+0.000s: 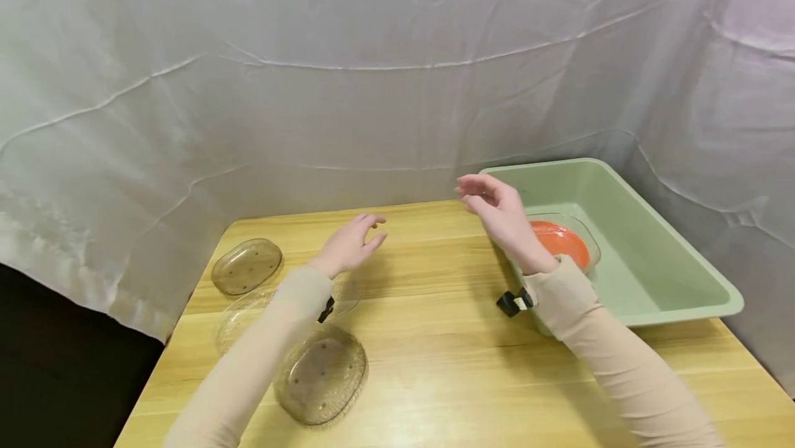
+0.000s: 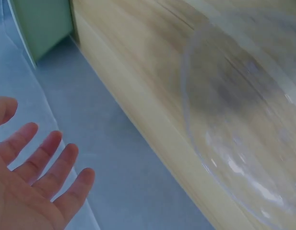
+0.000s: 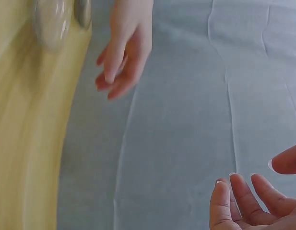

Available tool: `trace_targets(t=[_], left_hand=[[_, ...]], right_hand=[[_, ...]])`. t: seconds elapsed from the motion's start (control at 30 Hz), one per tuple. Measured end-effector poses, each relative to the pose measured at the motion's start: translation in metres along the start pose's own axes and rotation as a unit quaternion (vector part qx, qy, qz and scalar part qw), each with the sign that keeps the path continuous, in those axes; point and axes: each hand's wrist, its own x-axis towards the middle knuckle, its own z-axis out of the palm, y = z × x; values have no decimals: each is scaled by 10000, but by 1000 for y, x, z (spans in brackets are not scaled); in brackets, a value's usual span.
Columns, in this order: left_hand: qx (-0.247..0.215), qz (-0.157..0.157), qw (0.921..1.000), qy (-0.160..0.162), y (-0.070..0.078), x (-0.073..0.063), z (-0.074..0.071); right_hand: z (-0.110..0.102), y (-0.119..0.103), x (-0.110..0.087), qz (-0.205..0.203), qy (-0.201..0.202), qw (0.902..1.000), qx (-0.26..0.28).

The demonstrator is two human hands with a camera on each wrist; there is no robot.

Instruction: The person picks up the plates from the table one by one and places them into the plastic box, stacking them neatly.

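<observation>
My left hand [image 1: 350, 244] hovers over the left part of the table, fingers relaxed and holding nothing. Below its forearm, a clear glass dish [image 2: 234, 143] lies partly hidden in the head view. A brown-tinted oval glass dish [image 1: 247, 267] sits near the table's left back corner, and a larger brown-tinted glass dish [image 1: 323, 375] lies closer to the front. My right hand [image 1: 497, 213] is raised by the left edge of a green plastic tub [image 1: 652, 289], its fingers loosely bent around nothing. Inside that tub, an orange oval piece [image 1: 562, 241] shows within a clear glass dish [image 1: 593, 248].
The wooden table [image 1: 435, 337] runs back to a grey-white cloth curtain [image 1: 348, 117], which also hangs along both sides. The tub's raised walls take up the right side of the table. A dark area [image 1: 62, 365] lies beyond the left edge.
</observation>
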Motion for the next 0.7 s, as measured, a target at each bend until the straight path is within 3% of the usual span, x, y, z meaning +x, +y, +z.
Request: trace_targets(t=[0.2,0.37,0.7], left_hand=[[48,-382,9989,-268,-28,-11,-14],[55,-546,9975,-443,-45,-16,-18],[-167,-892,9910,-986,-72,-22,-14]], right_hand=[[33,7,-11,167,-433,9974,545],[59,23,-20,576,-669,9905,1054],[92,55,-29,1778,-1049,9611,1833]])
